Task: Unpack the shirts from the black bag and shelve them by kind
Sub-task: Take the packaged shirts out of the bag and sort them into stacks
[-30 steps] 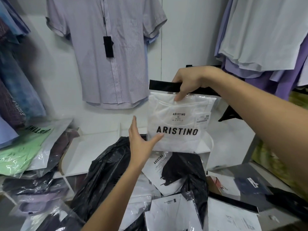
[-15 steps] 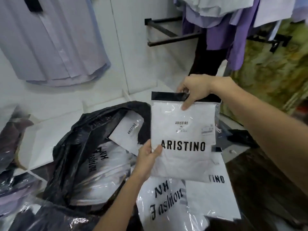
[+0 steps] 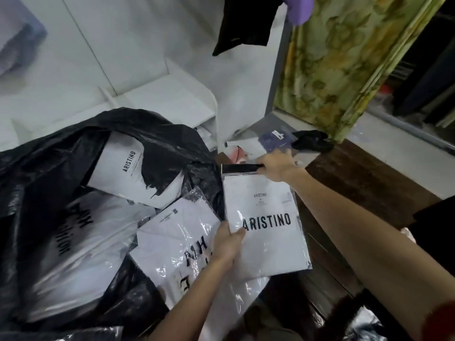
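Both hands on one flat white folded shirt in a clear plastic sleeve printed ARISTINO (image 3: 266,222), held just right of the open black plastic bag (image 3: 37,173). Right hand (image 3: 277,167) pinches the sleeve's black top strip, fingers curled over it. Left hand (image 3: 227,243) grips the left edge, thumb on the front beside the lettering, fingers behind. Package tilted slightly, above a dark wooden surface (image 3: 364,183).

Inside the bag: another ARISTINO packet (image 3: 123,168) half under torn black plastic. A white packet with bold black NH lettering (image 3: 177,242) lies at the bag's mouth, beneath the left wrist. White shelf unit (image 3: 172,99) behind the bag. Green patterned curtain (image 3: 344,65) at right.
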